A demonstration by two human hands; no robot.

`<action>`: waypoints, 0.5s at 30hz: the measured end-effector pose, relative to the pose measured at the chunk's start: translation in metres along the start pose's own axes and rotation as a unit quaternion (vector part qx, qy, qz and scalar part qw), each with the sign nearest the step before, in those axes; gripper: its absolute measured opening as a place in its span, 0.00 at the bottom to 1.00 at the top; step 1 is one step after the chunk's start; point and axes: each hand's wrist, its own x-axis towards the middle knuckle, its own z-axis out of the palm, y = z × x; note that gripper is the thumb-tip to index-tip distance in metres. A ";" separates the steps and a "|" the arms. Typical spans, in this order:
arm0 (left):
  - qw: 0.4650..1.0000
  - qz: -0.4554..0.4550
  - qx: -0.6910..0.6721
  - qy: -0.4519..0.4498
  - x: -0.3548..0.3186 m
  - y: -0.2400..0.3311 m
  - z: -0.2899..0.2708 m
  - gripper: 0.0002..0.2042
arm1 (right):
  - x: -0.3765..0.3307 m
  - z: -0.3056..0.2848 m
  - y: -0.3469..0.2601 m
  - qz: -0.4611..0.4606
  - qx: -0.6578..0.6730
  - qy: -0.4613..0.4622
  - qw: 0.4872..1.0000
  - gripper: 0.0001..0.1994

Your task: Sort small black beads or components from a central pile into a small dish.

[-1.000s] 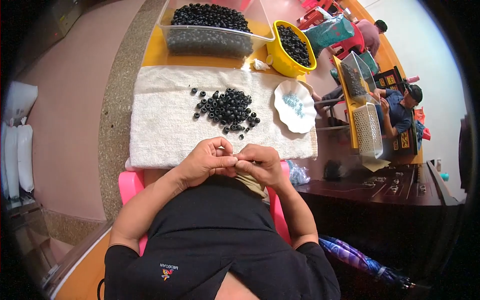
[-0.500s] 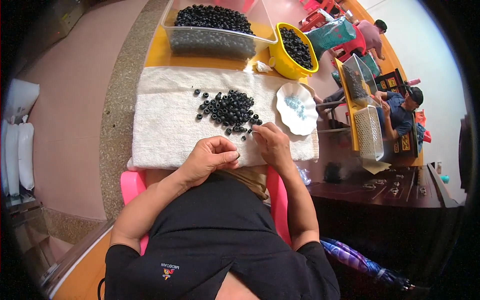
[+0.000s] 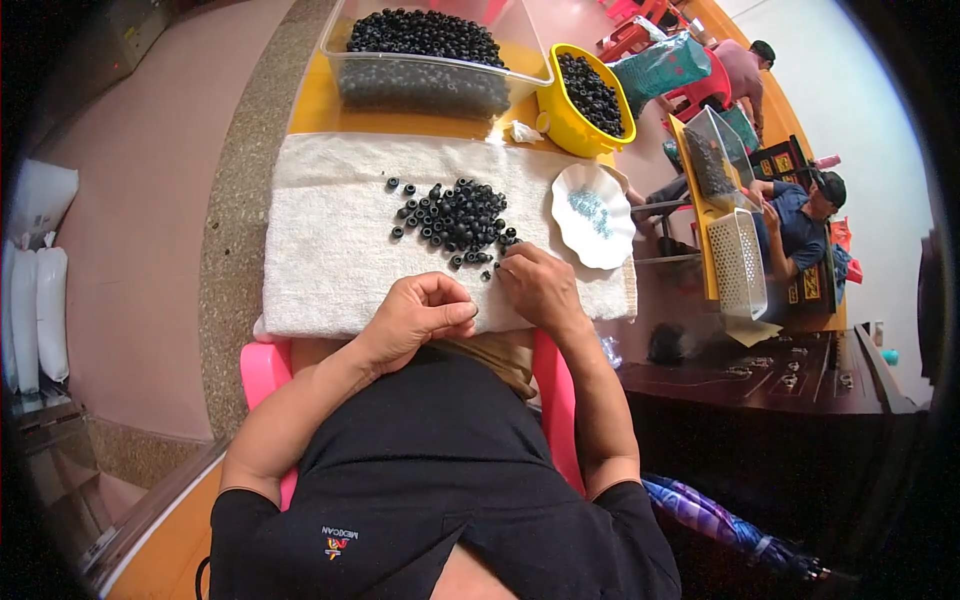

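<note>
White towel (image 3: 330, 250) covers the worktop, likely to stop the black rings (image 3: 455, 215) rolling. Right hand (image 3: 540, 290) reaches the pile's near edge, fingers curled; grip unclear. Left hand (image 3: 420, 315) pinches closed, contents hidden.

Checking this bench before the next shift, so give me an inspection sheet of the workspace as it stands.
Surface: white towel spread over a yellow table.
Job's things: loose pile of black rings on the towel.
Clutter: clear tub and yellow bowl, both holding black pieces; white dish with small pale-blue bits.
Grippers: left hand pinched closed at the towel's near edge, contents hidden; right hand with fingertips at the pile's near edge.
Cables: nothing seen.
Surroundings: pink chair; another person seated at a neighbouring table; white basket.
</note>
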 end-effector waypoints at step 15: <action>1.000 0.001 0.003 0.004 0.000 0.000 0.000 0.05 | -0.001 -0.003 0.000 -0.046 -0.001 -0.026 0.999 0.06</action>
